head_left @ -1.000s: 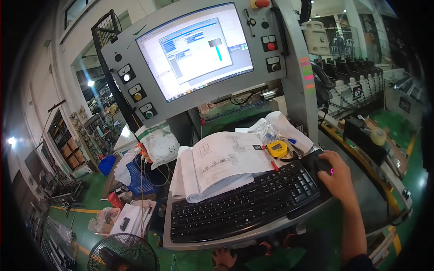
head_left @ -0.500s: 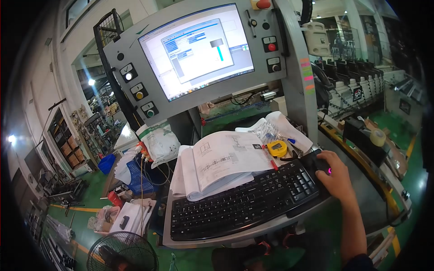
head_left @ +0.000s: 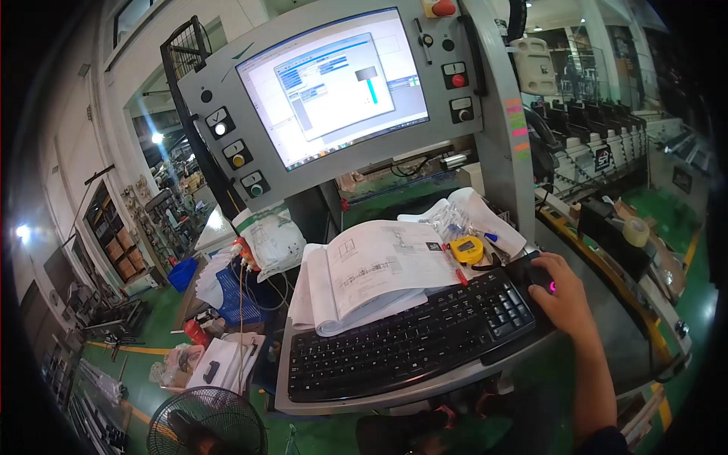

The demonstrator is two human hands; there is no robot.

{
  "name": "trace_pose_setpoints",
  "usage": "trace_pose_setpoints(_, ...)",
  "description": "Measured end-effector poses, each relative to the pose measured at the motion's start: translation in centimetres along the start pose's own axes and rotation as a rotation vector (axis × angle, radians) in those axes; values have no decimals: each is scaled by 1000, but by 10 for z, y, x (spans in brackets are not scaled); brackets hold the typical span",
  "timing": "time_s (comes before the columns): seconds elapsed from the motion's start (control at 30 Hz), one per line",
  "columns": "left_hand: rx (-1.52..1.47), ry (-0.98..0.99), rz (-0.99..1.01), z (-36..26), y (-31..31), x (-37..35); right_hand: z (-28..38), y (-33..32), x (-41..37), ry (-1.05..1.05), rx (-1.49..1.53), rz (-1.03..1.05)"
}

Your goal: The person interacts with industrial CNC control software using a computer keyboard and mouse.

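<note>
My right hand [head_left: 562, 294] rests over a black computer mouse [head_left: 523, 271] at the right end of the shelf, its fingers curved around the mouse beside a pink light. Left of it lies a black keyboard [head_left: 409, 341]. An open booklet of printed drawings [head_left: 387, 269] leans over the keyboard's back edge. Between booklet and mouse sit a yellow tape measure [head_left: 466, 249] and a red pen [head_left: 461, 277]. Above them, the monitor [head_left: 334, 87] shows a window with a grey and cyan shape. My left hand is out of the frame.
The grey control panel [head_left: 284, 171] carries push buttons and a red knob [head_left: 440, 7]. A white bag [head_left: 271, 239] stands left of the booklet. A fan [head_left: 206, 425] is at lower left, near a blue basket [head_left: 239, 296]. Machinery [head_left: 591, 148] stands to the right.
The whole view has shifted very slightly to the right. My right hand stays on the mouse, and the window on the monitor looks the same.
</note>
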State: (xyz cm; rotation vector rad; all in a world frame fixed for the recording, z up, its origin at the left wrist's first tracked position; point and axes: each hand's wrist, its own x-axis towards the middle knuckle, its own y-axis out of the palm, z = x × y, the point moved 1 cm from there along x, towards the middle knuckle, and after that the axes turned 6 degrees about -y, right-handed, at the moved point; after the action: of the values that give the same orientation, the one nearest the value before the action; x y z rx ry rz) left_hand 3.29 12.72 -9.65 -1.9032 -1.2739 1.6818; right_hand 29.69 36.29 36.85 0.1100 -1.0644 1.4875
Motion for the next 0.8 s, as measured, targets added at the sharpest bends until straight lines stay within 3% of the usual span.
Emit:
trace_pose_setpoints(0.3, -116, 50, -20, -9, -8, -8, 0, 0, 1, 10, -2, 11)
trace_pose_setpoints(0.47, -534, 273, -171, -55, -63, -81, -10, 4, 0, -65, -48, -11)
trace_pose_setpoints(0.57, -633, 659, -392, -100, -161, -187, -14, 4, 3, -129, -52, -4)
trace_pose_setpoints(0.63, -460, 998, -677, -123, -235, -252, -12, 5, 2, -118, -56, -13)
trace_pose_setpoints(0.7, -283, 1152, -921, -127, -283, -279, -7, 6, 0, -75, -45, 3)
trace_pose_setpoints(0.8, -15, 844, -1101, -145, -332, -289, -8, 3, 2, -57, -45, 6)
